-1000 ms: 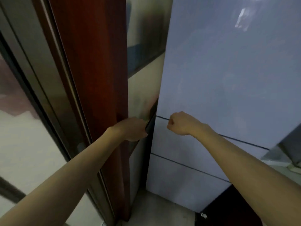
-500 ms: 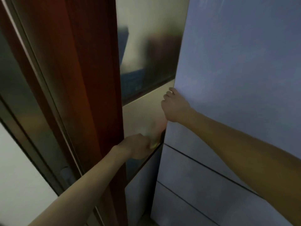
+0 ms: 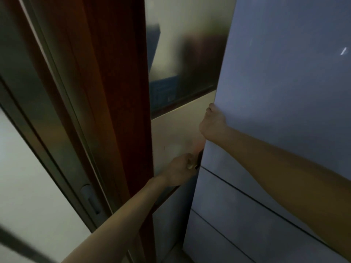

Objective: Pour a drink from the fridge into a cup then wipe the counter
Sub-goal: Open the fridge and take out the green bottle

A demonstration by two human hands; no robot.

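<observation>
Now the right hand [image 3: 213,124] sits higher than it did a second ago. Then it was a closed fist in front of the seam below the fridge door [image 3: 284,92]. Half a second ago it reached the door's left edge, and it stays there, fingers wrapped round the edge and out of sight behind it, with the knuckles and wrist showing. The left hand [image 3: 180,171] has hardly moved. It stays at the lower corner of the same edge, just above the dark seam that parts the door from the drawer [image 3: 247,205] beneath, with its fingers curled in against the edge. The light is dim, so how far they hook behind it is not clear.

Both hands therefore hold the door's opening side, one above the other. That reads as the start of the pull, so the task is at its very first step. A thin dark gap shows beside the left hand, but whether the door has come off its seal I cannot tell.

No drink or cup is in view; the drink is presumably behind this door. A reddish wooden frame [image 3: 117,92] stands close on the left, so the door may have little room to swing.
</observation>
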